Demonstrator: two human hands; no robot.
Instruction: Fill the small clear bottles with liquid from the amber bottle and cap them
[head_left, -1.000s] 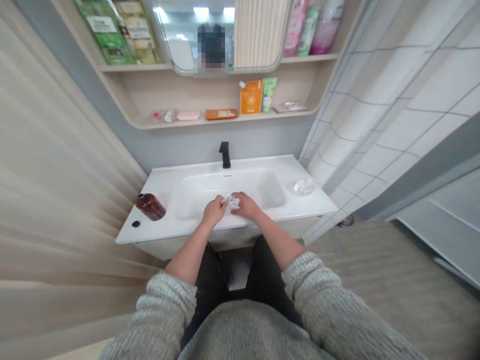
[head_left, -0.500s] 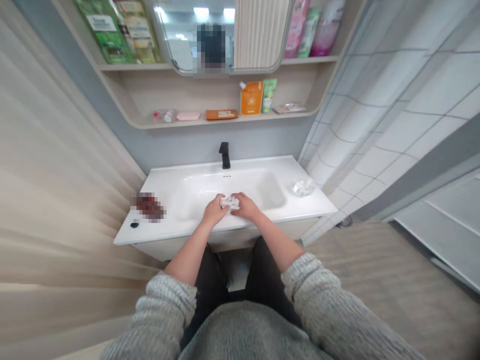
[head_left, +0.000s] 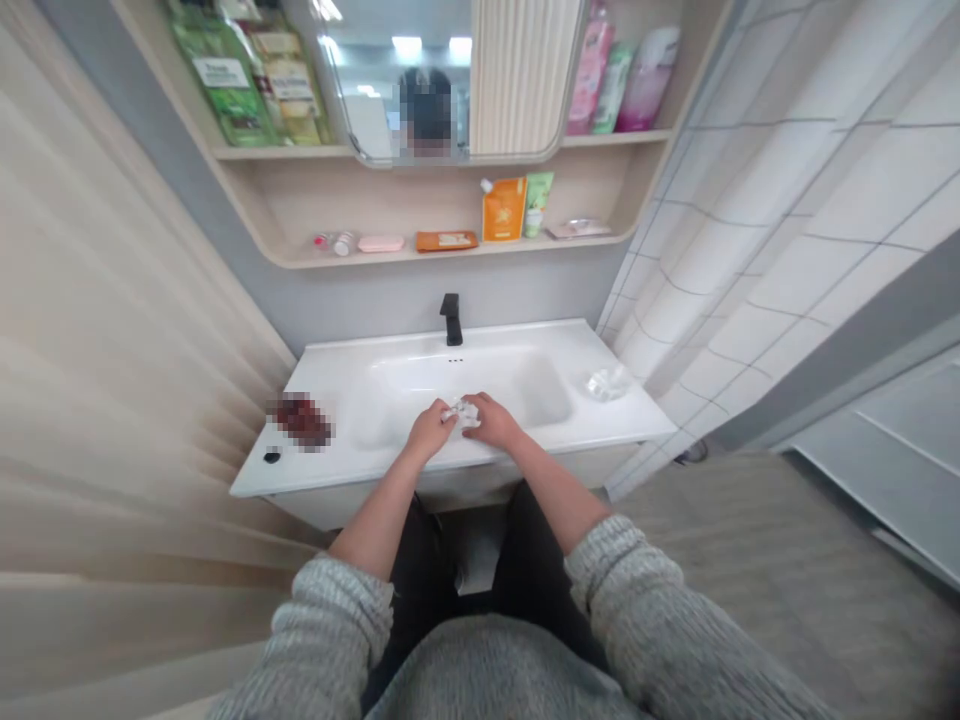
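Note:
Both of my hands meet over the front part of the white sink basin point(head_left: 397, 380). My left hand point(head_left: 430, 430) pinches the left side of a small, crumpled white thing point(head_left: 466, 412), perhaps tissue or thin plastic. The fingers of my right hand point(head_left: 491, 420) are closed on its right side. Behind the basin stands a black faucet point(head_left: 451, 320). A clear, crumpled plastic item point(head_left: 606, 383) lies on the counter to the right. On the left part of the counter are a blurred dark red object point(head_left: 301, 420) and a small black round item point(head_left: 272, 456).
Above the sink hangs a shelf unit point(head_left: 285, 258) with a mirror point(head_left: 431, 100). It holds an orange pouch point(head_left: 504, 210), a green tube point(head_left: 537, 205), a pink case point(head_left: 381, 244) and several bottles. A beige curtain point(head_left: 135, 350) hangs at left, a tiled curtain point(head_left: 720, 260) at right.
The whole view has shifted slightly, so shelf and sink appear a little lower. My hands stay together on the white thing, whose crumpled shape has changed a little.

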